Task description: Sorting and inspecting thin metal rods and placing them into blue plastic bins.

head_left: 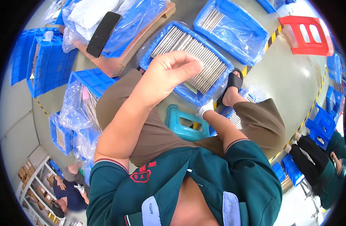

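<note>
Right hand in white glove mostly hidden behind the teal stool; grasp unclear.

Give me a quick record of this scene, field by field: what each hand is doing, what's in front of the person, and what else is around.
Left hand: raised, fingers loosely curled, holding nothing visible, over the crate of metal rods.
Right hand: gloved in white, low between the knees, grip hidden.
Seat: teal plastic stool.
Crates: blue, plastic-lined, a second one behind.
Other: red stool; other people at the frame's lower edges.
</note>
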{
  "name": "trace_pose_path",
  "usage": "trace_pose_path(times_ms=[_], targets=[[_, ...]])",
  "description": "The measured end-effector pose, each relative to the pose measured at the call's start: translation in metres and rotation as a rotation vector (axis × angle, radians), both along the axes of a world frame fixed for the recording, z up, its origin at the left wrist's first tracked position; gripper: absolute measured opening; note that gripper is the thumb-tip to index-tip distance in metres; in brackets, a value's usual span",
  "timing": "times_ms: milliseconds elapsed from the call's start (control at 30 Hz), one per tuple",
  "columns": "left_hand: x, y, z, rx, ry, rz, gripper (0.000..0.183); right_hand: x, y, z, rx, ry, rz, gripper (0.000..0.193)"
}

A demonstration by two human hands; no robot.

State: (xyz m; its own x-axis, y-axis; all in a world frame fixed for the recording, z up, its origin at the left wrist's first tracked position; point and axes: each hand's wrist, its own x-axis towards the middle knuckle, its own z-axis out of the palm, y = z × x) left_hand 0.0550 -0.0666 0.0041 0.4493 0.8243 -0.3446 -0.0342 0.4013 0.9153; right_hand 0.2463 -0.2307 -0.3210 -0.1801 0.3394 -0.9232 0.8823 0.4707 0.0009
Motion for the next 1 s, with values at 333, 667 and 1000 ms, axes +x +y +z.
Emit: trace_pose_path(times_ms=[333,667,1000], targets=[[-0.008,0.014,-0.003,0.015,-0.104,0.113,0.02,0.081,0.044,0.026,0.112,0.152,0.146,0.042],[-0.021,0.026,-0.007,0.065,-0.132,0.215,0.024,0.037,0.156,0.05,0.035,0.296,-0.595,0.035],[-0.029,0.025,-0.002,0.005,-0.205,0.263,0.023,-0.041,0.161,0.004,0.424,-0.018,-1.369,0.045]])
